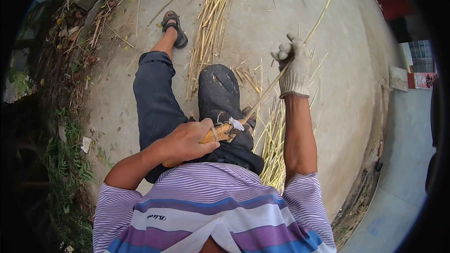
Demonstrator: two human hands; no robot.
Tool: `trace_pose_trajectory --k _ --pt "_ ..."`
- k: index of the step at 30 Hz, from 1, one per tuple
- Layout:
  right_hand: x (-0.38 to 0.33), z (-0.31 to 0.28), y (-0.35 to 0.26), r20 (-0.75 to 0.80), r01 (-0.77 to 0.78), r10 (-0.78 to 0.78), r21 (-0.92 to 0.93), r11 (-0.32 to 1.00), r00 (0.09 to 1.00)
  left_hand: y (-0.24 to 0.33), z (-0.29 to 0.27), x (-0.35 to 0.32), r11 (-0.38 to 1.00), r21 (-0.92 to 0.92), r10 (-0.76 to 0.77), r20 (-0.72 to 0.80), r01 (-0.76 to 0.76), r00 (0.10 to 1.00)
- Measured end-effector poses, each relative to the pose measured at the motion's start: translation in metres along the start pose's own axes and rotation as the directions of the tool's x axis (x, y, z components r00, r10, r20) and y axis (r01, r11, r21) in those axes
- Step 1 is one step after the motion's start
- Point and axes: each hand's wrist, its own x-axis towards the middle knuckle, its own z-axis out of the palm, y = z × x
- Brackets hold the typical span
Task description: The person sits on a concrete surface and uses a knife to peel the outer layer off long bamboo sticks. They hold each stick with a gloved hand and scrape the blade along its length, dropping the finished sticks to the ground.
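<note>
My bare left hand (190, 141) is wrapped round a yellowish wooden tool (220, 134), held over my bent leg. A white strip of cloth (236, 124) is tied near the tool's front end; a blade, if there is one, cannot be made out. From that end a long thin cane stalk (266, 94) slants up to the right. My right hand (296, 68), in a pale knitted work glove, closes on the stalk, whose far part runs past it to the top edge. Fingertips of the glove look dirty.
A bundle of dry yellow stalks (213, 23) lies on the concrete floor (347, 89) ahead. Greener-yellow strips (273, 152) are heaped beside my right forearm. Plants and litter (70, 159) border the left side. A sandalled foot (174, 29) stretches forward.
</note>
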Motion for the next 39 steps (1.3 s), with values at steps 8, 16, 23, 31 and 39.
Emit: trace_pose_trajectory --k 8,16,23,31,39 --pt "0.003 0.024 0.006 0.087 -0.201 0.187 0.196 0.96 0.979 0.007 -0.025 0.023 0.987 -0.146 0.045 -0.171 -0.07 0.984" --pt "-0.016 -0.012 -0.008 0.11 0.086 -0.066 -0.186 0.979 0.992 0.027 -0.053 0.046 0.917 -0.398 0.006 -0.074 -0.035 0.997" --pt "-0.116 -0.022 0.03 0.238 0.141 -0.001 -0.568 0.811 0.971 0.049 -0.052 0.099 0.836 -0.528 0.066 -0.172 -0.148 0.983" --pt "-0.155 -0.054 0.03 0.487 0.466 -0.069 -0.774 0.428 0.871 0.048 -0.098 0.156 0.647 -0.723 -0.107 -0.401 -0.243 0.91" --pt "-0.227 -0.167 -0.001 0.465 0.374 0.279 -0.869 0.323 0.84 0.029 -0.156 0.213 0.633 -0.727 -0.18 -0.473 -0.266 0.863"
